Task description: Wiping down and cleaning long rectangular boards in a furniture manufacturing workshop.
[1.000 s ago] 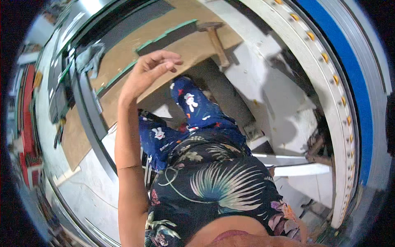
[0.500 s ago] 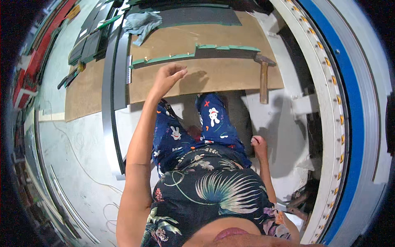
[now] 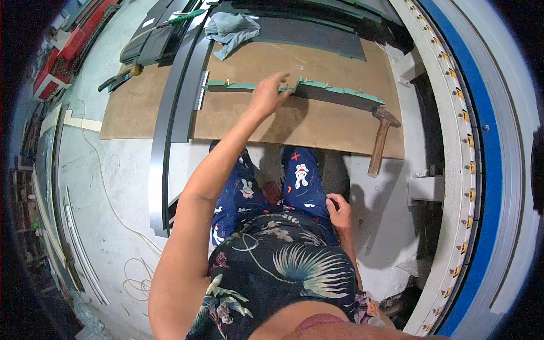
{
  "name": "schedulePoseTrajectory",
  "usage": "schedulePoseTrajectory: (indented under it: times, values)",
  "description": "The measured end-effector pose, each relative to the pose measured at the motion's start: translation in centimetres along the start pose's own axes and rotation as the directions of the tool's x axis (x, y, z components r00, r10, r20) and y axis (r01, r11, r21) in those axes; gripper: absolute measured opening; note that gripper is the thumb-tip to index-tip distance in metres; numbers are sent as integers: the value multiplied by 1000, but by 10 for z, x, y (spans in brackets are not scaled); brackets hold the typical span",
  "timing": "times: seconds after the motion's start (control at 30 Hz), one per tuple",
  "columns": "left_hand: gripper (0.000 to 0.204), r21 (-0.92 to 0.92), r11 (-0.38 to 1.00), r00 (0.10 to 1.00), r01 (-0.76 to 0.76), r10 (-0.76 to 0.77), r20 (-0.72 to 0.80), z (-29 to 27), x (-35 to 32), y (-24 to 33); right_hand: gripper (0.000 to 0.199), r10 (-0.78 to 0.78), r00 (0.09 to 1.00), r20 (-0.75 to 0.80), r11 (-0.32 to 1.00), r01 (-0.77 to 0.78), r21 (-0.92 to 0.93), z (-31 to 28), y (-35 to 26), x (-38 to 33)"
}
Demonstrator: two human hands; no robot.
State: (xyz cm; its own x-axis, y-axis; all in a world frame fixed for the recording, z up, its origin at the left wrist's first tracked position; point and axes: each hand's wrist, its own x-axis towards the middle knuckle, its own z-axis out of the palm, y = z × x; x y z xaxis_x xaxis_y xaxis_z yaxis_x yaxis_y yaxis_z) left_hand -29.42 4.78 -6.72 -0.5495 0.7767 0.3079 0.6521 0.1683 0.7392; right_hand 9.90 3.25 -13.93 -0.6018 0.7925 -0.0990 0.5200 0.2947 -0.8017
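My left hand [image 3: 271, 96] is stretched over a long dark strip with a green edge [image 3: 345, 97], which lies across a brown board [image 3: 238, 119]. Its thumb and fingers are apart, right at the stepped middle of the strip. Small brass-coloured pieces [image 3: 306, 81] stand along the green edge; any under the fingers are hidden. Beside my right thigh, my right hand [image 3: 340, 212] has its fingers curled together, and what they hold, if anything, does not show. A hammer [image 3: 379, 141] with a wooden handle rests at the board's right, head touching the strip's end.
Long grey metal profiles [image 3: 170, 147] run along the left of the board. A blue-grey cloth [image 3: 232, 31] lies at the back, near dark panels [image 3: 311, 37]. Dark-handled pliers [image 3: 119, 76] lie at left. A blue-and-white machine beam [image 3: 479, 170] bounds the right.
My left hand has moved right and onto the strip, its fingers opening from a pinch. My right hand has come in against my thigh. The view has shifted slightly.
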Motion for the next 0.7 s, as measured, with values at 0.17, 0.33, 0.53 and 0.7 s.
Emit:
schedulePoseTrajectory:
  times: [0.17,0.33,0.53,0.7]
  values:
    - [48,11,999,998,-54,54,-38,27,20,11,17,48,999,-6,998,-48,48,-3,-12,-6]
    - [24,-2,1000,999,31,-31,22,40,37,24,20,77,997,-10,989,-75,128,-3,-8,-3]
    - [18,-40,998,997,39,-41,-63,47,37,11,19,59,998,-3,966,-56,252,-7,-44,25]
    - [15,-37,997,990,-61,56,-131,53,25,15,19,-81,996,-31,942,86,323,-12,-75,95]
